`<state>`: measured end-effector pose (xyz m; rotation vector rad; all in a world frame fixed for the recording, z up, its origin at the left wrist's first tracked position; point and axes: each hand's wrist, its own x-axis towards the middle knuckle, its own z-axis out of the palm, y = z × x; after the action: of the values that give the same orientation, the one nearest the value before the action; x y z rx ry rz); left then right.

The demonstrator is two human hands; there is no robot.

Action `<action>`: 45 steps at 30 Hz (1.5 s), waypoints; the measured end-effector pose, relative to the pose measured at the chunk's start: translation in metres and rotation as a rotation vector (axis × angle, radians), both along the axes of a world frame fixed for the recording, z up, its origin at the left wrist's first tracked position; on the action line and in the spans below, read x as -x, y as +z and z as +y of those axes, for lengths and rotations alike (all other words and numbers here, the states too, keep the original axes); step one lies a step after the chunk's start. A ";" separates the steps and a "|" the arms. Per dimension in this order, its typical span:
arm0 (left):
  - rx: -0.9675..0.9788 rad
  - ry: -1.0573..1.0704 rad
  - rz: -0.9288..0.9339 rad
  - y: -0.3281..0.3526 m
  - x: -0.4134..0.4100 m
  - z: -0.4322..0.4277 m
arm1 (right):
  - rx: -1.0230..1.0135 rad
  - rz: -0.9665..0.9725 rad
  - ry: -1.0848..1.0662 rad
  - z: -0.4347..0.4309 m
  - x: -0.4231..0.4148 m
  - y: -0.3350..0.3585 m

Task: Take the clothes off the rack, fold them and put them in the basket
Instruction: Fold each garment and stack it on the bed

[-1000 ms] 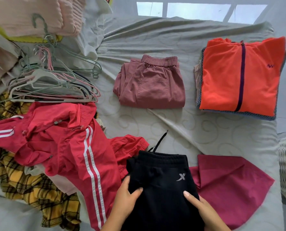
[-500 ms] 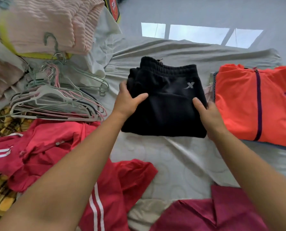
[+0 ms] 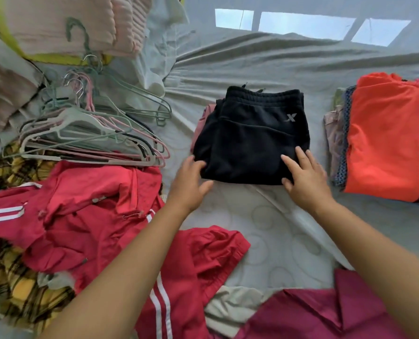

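Observation:
Folded black shorts [image 3: 250,135] with a grey X logo lie on the bed, on top of the folded dusty-pink garment [image 3: 201,123], of which only a sliver shows at the left. My left hand [image 3: 191,182] hovers at the shorts' near left corner with loose, spread fingers. My right hand [image 3: 303,174] rests with straight fingers on the near right corner. A folded orange jacket [image 3: 386,140] tops a pile at the right. An unfolded red tracksuit [image 3: 100,228] with white stripes lies at the left.
A heap of empty hangers [image 3: 93,135] sits at the upper left, with pink knitwear [image 3: 69,23] behind it. A yellow plaid garment [image 3: 15,289] lies at the lower left, a magenta garment [image 3: 325,314] and a beige cloth [image 3: 230,309] at the bottom. The grey bedsheet [image 3: 264,236] shows between them.
I carried the black shorts from the near edge of the bed onto the dusty-pink folded garment and set them down. My grip on them has loosened.

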<state>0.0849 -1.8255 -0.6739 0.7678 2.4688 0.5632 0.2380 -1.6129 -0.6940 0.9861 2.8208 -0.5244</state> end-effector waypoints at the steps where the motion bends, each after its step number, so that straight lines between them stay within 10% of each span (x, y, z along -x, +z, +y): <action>1: 0.070 0.068 0.108 0.009 -0.003 -0.021 | -0.058 0.141 -0.025 -0.013 -0.008 0.000; 4: 0.408 0.262 0.248 0.022 -0.012 -0.096 | 0.219 0.369 -0.088 -0.080 -0.034 -0.004; 8: 0.548 0.313 0.087 0.025 -0.032 -0.141 | 0.973 0.183 -0.122 -0.197 -0.054 -0.002; 16: 0.045 0.369 0.019 0.053 -0.040 -0.127 | 1.242 0.161 -0.196 -0.258 -0.035 0.025; 28: -0.302 -0.054 -0.385 0.123 -0.189 0.005 | 1.596 0.555 -0.580 -0.083 -0.188 0.095; 31: -0.274 -0.226 -0.475 0.130 -0.226 0.049 | 1.484 0.633 -0.694 -0.033 -0.241 0.096; 38: -0.459 -0.124 0.113 0.063 -0.219 -0.019 | 0.486 0.349 -0.926 -0.013 -0.283 0.056; 45: -0.141 -0.028 0.119 0.012 -0.190 -0.049 | 0.870 0.452 -0.645 -0.114 -0.200 0.049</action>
<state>0.2750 -1.8747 -0.6617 0.9142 2.5431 0.7056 0.4383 -1.7268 -0.6448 1.6273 2.0264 -2.0120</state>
